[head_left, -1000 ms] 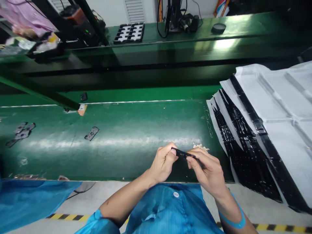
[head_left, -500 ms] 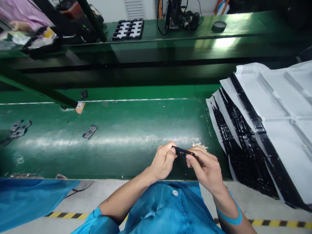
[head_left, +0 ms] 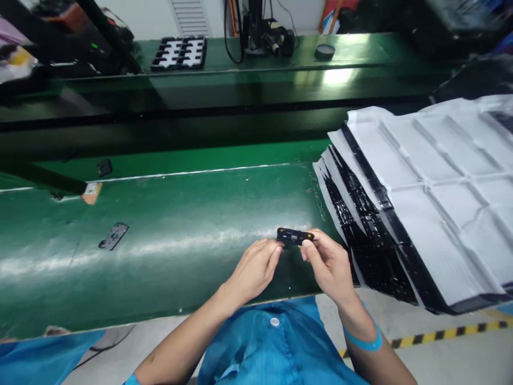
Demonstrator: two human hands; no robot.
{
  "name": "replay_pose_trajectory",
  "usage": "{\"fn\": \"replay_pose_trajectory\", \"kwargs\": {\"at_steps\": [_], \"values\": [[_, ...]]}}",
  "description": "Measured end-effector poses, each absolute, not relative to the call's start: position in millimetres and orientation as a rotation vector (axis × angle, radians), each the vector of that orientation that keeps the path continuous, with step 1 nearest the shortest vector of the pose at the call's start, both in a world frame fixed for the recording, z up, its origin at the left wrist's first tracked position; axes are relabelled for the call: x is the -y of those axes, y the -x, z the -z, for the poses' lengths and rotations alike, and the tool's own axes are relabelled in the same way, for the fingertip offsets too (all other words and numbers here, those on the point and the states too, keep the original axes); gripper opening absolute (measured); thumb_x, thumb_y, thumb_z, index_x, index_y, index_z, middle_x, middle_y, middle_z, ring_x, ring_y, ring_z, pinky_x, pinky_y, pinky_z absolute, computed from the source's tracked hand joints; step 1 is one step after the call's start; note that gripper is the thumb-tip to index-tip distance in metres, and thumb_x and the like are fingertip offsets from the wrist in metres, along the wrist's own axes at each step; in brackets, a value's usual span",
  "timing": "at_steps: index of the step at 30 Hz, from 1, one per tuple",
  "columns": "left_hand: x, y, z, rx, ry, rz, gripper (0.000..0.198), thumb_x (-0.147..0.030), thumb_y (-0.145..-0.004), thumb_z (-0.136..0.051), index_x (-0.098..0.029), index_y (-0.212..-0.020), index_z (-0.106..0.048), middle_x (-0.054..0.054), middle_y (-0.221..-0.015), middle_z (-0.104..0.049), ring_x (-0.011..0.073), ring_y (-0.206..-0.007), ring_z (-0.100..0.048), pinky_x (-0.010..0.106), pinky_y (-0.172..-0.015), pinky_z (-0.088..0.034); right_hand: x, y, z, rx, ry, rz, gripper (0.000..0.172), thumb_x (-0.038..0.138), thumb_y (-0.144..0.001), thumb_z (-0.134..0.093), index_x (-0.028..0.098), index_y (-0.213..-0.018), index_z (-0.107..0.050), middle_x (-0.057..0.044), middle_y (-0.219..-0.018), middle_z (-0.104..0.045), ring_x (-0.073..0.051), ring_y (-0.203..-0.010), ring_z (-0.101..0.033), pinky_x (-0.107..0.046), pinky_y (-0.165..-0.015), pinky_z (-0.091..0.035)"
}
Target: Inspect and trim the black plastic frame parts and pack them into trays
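Note:
A small black oblong plastic part [head_left: 295, 237] with tiny gold-coloured spots is held above the green bench. My right hand [head_left: 331, 262] pinches its right end between thumb and fingers. Close against the part's left end is my left hand [head_left: 256, 267], its fingers bent and pressed together. Whether those fingertips grip the part or something small is hidden. Farther left on the bench lies a flat grey-black plastic piece [head_left: 114, 236], apart from both hands.
To my right, a tall stack of white trays with black edges [head_left: 428, 214] overhangs the bench [head_left: 180, 214]. A green post [head_left: 52, 179] meets the bench at left. On the raised shelf stand a black-and-white tray [head_left: 179, 53], a round black lid [head_left: 324, 52] and cables.
My view has swung right, so things appear farther left. The black part has been turned to show its broader face, and my left hand has slipped lower off its left end.

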State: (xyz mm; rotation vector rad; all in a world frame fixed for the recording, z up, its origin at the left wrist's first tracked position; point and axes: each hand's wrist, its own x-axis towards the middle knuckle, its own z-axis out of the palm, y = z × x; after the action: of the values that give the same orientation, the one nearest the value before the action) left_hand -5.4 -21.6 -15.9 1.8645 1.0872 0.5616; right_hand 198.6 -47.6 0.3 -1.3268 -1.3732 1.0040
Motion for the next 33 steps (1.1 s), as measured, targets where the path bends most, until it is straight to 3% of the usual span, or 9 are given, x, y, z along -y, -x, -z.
{"fn": "replay_pose_trajectory", "kwargs": {"at_steps": [2, 3, 4, 6, 8, 11, 18, 33], "values": [[20, 8, 11, -1.033, -1.926, -0.581, 0.028, -0.031, -0.11, -0.047, -0.021, -0.131, -0.062, 0.014, -0.135, -0.069, 0.0296, -0.127, -0.064, 0.046, -0.109, -0.048, 48, -199, -1, 1.366, 1.34, -1.012, 0.02, 0.026, -0.109, -0.055, 0.02, -0.118, -0.072, 0.001, -0.078, -0.06, -0.014, -0.066, -0.059, -0.027, -0.063, -0.049], [20, 9, 8, -1.02, -1.899, -0.625, 0.033, -0.033, -0.109, -0.051, -0.021, -0.138, -0.059, 0.014, -0.143, -0.065, 0.0292, -0.131, -0.062, 0.044, -0.11, -0.048, 48, -198, -2, 1.366, 1.341, -1.002, 0.023, 0.025, -0.108, -0.055, 0.02, -0.124, -0.071, 0.001, -0.077, -0.06, -0.014, -0.065, -0.059, -0.027, -0.062, -0.049], [20, 9, 6, -1.018, -1.845, -0.676, 0.035, -0.035, -0.109, -0.054, -0.02, -0.14, -0.058, 0.015, -0.141, -0.066, 0.0273, -0.126, -0.064, 0.041, -0.106, -0.05, 49, -197, -2, 1.369, 1.335, -0.986, 0.026, 0.024, -0.108, -0.055, 0.021, -0.129, -0.071, 0.002, -0.076, -0.06, -0.014, -0.063, -0.059, -0.026, -0.061, -0.049], [22, 8, 1, -1.021, -1.713, -0.754, 0.027, -0.038, -0.111, -0.05, -0.018, -0.122, -0.064, 0.01, -0.114, -0.074, 0.0206, -0.098, -0.071, 0.033, -0.089, -0.054, 50, -193, -2, 1.378, 1.31, -0.953, 0.027, 0.022, -0.107, -0.057, 0.021, -0.13, -0.07, 0.003, -0.073, -0.059, -0.013, -0.061, -0.059, -0.026, -0.059, -0.049], [25, 6, -2, -1.004, -1.59, -0.769, 0.032, -0.039, -0.114, -0.043, -0.018, -0.098, -0.062, 0.002, -0.082, -0.07, 0.0144, -0.069, -0.066, 0.027, -0.073, -0.052, 50, -189, -2, 1.368, 1.29, -0.926, 0.023, 0.021, -0.106, -0.059, 0.022, -0.123, -0.073, 0.003, -0.074, -0.062, -0.012, -0.058, -0.059, -0.025, -0.057, -0.048], [30, 3, -3, -0.946, -1.45, -0.752, 0.035, -0.043, -0.114, -0.041, -0.02, -0.09, -0.053, -0.003, -0.067, -0.064, 0.0108, -0.054, -0.059, 0.023, -0.06, -0.046, 50, -183, -1, 1.308, 1.264, -0.907, 0.016, 0.021, -0.104, -0.062, 0.022, -0.11, -0.076, 0.0, -0.081, -0.068, -0.009, -0.053, -0.056, -0.024, -0.053, -0.046], [38, 11, 1, -0.968, -1.467, -0.767, 0.032, -0.04, -0.114, -0.043, -0.021, -0.09, -0.05, -0.007, -0.064, -0.052, 0.0087, -0.053, -0.045, 0.023, -0.057, -0.037, 49, -174, -1, 1.131, 1.175, -1.035, 0.014, 0.029, -0.101, -0.069, 0.021, -0.098, -0.079, -0.003, -0.085, -0.072, -0.008, -0.047, -0.049, -0.023, -0.045, -0.039], [46, 17, 11, -0.953, -1.334, -0.745, 0.033, -0.047, -0.112, -0.04, -0.02, -0.098, -0.055, -0.003, -0.069, -0.049, 0.0134, -0.059, -0.046, 0.025, -0.058, -0.036, 52, -158, 1, 1.041, 1.332, -1.04, 0.025, 0.041, -0.097, -0.07, 0.019, -0.087, -0.076, 0.0, -0.07, -0.065, -0.008, -0.044, -0.046, -0.022, -0.04, -0.037]]}}
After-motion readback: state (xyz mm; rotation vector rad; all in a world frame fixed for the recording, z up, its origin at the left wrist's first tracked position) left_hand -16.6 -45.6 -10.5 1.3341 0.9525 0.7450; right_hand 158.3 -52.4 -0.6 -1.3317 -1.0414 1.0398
